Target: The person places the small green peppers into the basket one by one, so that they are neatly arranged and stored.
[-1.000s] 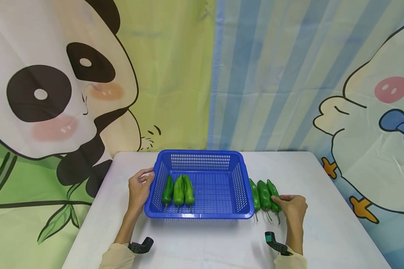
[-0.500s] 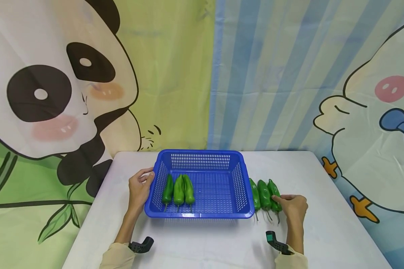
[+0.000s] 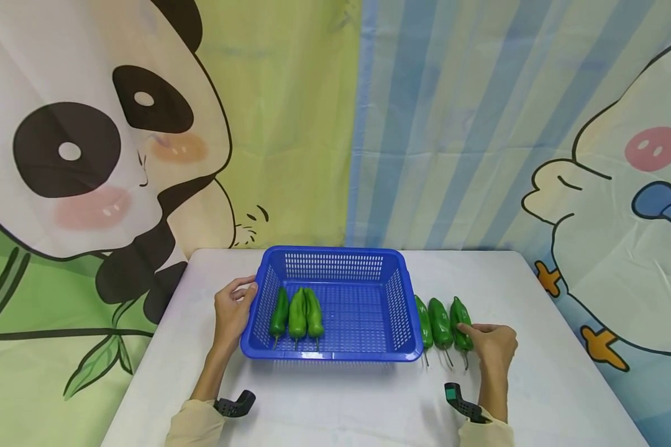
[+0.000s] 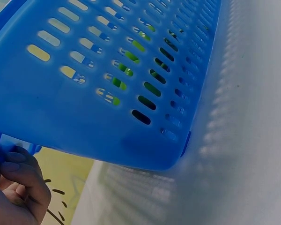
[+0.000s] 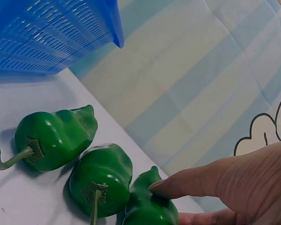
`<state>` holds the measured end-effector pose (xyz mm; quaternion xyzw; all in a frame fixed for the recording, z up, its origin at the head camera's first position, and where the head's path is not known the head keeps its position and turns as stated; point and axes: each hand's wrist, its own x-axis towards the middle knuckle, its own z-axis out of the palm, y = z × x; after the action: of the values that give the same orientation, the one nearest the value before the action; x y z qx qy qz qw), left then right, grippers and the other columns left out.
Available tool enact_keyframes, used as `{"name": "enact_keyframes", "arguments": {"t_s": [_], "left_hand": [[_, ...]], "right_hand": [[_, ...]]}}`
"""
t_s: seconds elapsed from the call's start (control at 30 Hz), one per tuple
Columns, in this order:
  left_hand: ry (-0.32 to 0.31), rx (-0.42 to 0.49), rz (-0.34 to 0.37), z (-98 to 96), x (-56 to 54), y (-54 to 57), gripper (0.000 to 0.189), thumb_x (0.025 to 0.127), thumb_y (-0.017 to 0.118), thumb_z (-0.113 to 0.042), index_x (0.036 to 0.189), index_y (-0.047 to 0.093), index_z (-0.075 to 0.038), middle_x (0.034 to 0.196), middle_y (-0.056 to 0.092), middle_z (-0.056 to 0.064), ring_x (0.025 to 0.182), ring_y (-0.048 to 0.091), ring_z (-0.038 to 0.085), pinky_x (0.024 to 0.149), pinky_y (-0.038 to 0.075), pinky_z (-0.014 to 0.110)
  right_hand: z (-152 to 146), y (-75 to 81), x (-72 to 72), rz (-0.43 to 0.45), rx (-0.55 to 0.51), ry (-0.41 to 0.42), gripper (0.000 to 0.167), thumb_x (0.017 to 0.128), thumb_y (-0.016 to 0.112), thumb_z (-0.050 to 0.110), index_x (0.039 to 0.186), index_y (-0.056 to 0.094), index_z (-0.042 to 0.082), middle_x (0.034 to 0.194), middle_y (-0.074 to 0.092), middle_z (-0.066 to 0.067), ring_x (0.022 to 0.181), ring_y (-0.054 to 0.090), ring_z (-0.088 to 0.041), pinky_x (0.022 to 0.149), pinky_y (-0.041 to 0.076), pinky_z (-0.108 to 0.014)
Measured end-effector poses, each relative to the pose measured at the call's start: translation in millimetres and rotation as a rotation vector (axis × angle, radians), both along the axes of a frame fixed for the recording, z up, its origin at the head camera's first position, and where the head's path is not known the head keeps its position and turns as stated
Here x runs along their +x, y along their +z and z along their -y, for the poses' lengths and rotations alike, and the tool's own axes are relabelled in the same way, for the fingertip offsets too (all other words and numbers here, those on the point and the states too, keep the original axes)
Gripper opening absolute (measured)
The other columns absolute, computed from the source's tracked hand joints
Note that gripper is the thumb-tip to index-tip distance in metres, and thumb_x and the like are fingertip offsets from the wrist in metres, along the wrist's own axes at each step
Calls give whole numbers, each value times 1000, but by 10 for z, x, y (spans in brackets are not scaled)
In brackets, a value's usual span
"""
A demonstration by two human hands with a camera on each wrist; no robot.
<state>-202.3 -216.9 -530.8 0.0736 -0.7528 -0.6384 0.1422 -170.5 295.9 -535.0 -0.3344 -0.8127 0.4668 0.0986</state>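
Observation:
My left hand (image 3: 233,313) pinches the left rim of a blue plastic basket (image 3: 331,356); in the left wrist view its fingers curl at the rim. Inside the basket, at its left side, lie three green peppers, a dark one (image 3: 279,313) and two lighter ones (image 3: 297,316). On the table right of the basket three more green peppers lie in a row. My right hand (image 3: 494,347) holds the outermost green pepper (image 3: 460,316) between thumb and fingers. Beside it sit the middle pepper (image 5: 103,176) and the one nearest the basket (image 5: 56,136), stems toward me.
The white table (image 3: 335,403) carries the basket and peppers. A cartoon-printed curtain (image 3: 291,124) hangs behind and around it. Black wrist devices (image 3: 236,403) sit on both forearms.
My right hand and the outermost pepper have shifted slightly right, widening the gap from the middle pepper. The left hand and basket stay in place.

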Motion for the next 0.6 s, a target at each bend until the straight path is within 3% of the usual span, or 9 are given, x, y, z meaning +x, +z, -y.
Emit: {"name": "enact_keyframes", "arguments": {"t_s": [0.4, 0.6], "left_hand": [[-4, 0, 5, -7, 8, 18, 35, 110, 67, -25, 138, 72, -3, 106, 80, 29, 66, 76, 8, 63, 62, 21], [-3, 3, 1, -2, 5, 14, 35, 110, 67, -24, 138, 72, -3, 106, 79, 30, 65, 75, 8, 63, 62, 21]], "right_hand": [[-42, 106, 46, -7, -8, -20, 38, 93, 84, 20, 110, 76, -14, 131, 66, -39, 117, 55, -47, 93, 49, -59], [-42, 183, 60, -6, -32, -27, 40, 93, 84, 22, 111, 77, -13, 135, 65, -37, 124, 55, -47, 98, 49, -62]]}}
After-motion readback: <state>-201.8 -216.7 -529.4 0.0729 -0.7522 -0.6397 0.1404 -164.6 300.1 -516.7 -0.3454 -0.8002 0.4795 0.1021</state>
